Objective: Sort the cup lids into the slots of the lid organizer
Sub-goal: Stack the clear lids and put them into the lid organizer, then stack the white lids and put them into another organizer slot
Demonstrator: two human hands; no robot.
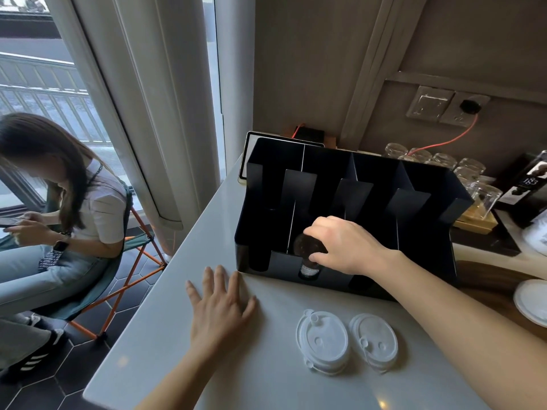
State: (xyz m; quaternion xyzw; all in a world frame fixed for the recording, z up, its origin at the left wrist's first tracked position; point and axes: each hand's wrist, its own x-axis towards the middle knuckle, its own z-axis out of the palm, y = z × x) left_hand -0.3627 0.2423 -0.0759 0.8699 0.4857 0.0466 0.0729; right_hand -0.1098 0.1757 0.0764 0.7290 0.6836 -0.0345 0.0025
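Note:
A black lid organizer (420, 184) with several upright slots stands on the white counter. My right hand (346, 245) reaches into its second slot from the left and pinches a dark round lid (306, 247) by the edge. More dark lids (309, 269) show through the slot's front opening below it. My left hand (220, 309) rests flat on the counter in front of the organizer's left corner, fingers spread. Two small stacks of white cup lids (322, 341) (374, 341) lie side by side on the counter near me.
A person sits on a folding chair (130, 261) left of the counter (165, 335). Upturned glasses (473, 179) stand on a tray behind the organizer, right. A white plate (532, 300) lies at the right edge. A red cable (455, 137) runs to a wall socket.

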